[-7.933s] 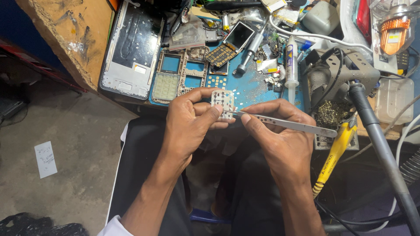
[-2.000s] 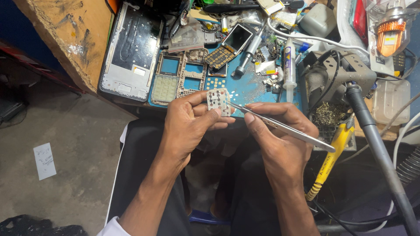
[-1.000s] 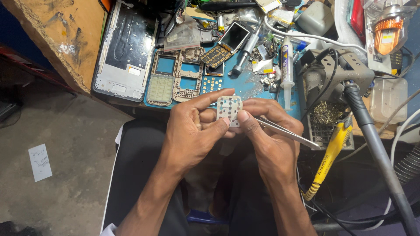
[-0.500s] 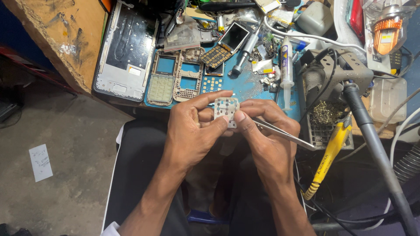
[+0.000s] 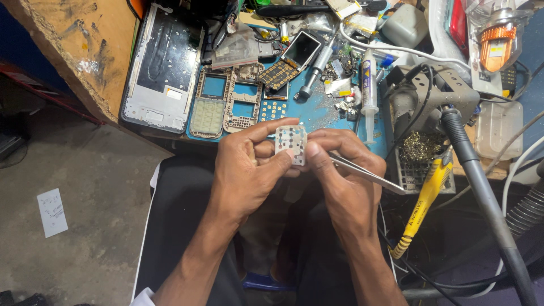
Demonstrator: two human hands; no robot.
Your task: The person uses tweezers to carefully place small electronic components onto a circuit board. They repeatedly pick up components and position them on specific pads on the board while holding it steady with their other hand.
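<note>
A: In the head view we see 2 hands raised over the lap at the near edge of the blue work mat [image 5: 317, 116]. What does the left hand [image 5: 246, 170] grip?

B: We find it closed on a small pale keypad membrane [image 5: 290, 144], pinched between thumb and forefinger and held face-up just in front of the mat.

A: And the right hand [image 5: 340, 175]?

B: We note it closed around metal tweezers [image 5: 368, 174], whose shaft runs out to the right; its thumb presses against the membrane's right edge. The tweezer tips are hidden, so we cannot tell whether they touch it.

A: What lies nearby?

B: On the mat we see 2 phone frames [image 5: 226, 102] side by side, a grey tablet housing [image 5: 161, 68] to their left, and a white syringe [image 5: 368, 79]. A yellow-handled tool [image 5: 422, 207] hangs right of the hands.
</note>
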